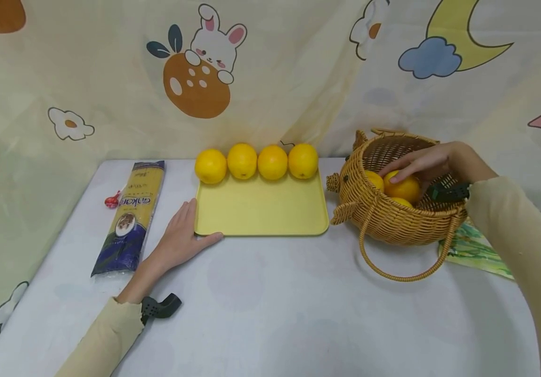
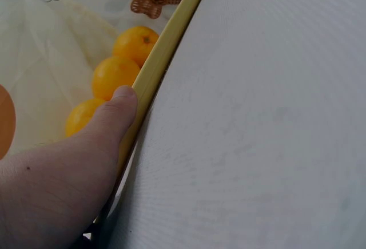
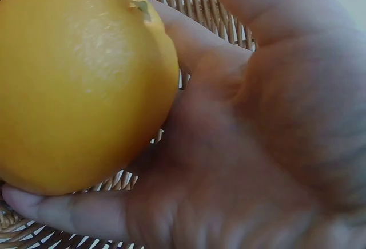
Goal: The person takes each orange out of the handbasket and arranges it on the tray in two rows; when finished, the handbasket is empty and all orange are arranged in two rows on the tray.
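Observation:
My right hand [image 1: 423, 163] reaches into a pig-shaped wicker basket [image 1: 404, 229] and grips an orange [image 1: 403, 189]. In the right wrist view the thumb and fingers curve around this orange [image 3: 86, 89]. Two more oranges show partly beside it in the basket. At the near left corner of a yellow tray [image 1: 261, 212], my left hand [image 1: 183, 235] lies with straight fingers along the left side and the thumb at the front edge. The left wrist view has the thumb [image 2: 117, 109] against the tray rim [image 2: 157, 66]. Several oranges [image 1: 242, 161] stand in a row along the tray's far edge.
A blue and yellow pasta packet [image 1: 131, 217] lies left of the left hand, with a red-wrapped candy [image 1: 112, 201] beside it. The basket's handle [image 1: 407, 279] hangs forward onto the table. A green patterned packet [image 1: 475, 251] lies partly under the basket. A printed cloth hangs behind.

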Motion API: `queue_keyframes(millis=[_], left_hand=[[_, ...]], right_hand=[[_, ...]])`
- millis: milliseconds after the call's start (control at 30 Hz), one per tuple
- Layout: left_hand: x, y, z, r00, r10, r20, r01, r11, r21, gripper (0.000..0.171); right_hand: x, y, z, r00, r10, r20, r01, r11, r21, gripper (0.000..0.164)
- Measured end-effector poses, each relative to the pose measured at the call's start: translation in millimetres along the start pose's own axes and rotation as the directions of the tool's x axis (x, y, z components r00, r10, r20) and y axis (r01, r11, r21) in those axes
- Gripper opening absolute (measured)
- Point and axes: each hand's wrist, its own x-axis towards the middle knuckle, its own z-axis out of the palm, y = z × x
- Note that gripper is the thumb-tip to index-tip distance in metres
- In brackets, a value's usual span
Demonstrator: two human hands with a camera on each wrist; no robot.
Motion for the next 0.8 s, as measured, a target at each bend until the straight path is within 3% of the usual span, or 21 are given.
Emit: queue_keyframes(millis=[233,500,800], left_hand=[[-0.4,0.6,-0.1,1.0,0.003,-0.004,-0.003,1.0,-0.002,0.119],[-1.2,0.7,0.0,1.0,-0.003,0.003,0.003,1.0,0.001,0.119],[-0.1,0.6,0.0,1.0,0.0,0.001,0.0,1.0,0.004,0.118]], right_hand=[[1.4,-0.4,-0.2,1.0,-0.005,-0.009,0.005,1.0,-0.017,0.053],[1.6,-0.1,0.3,0.997,-0.072,-0.021,0.071,0.997,-0.026,0.034],[-0.2,-2.2,0.3,0.976,-0.161,-0.148,0.163,0.987,0.001,0.023]])
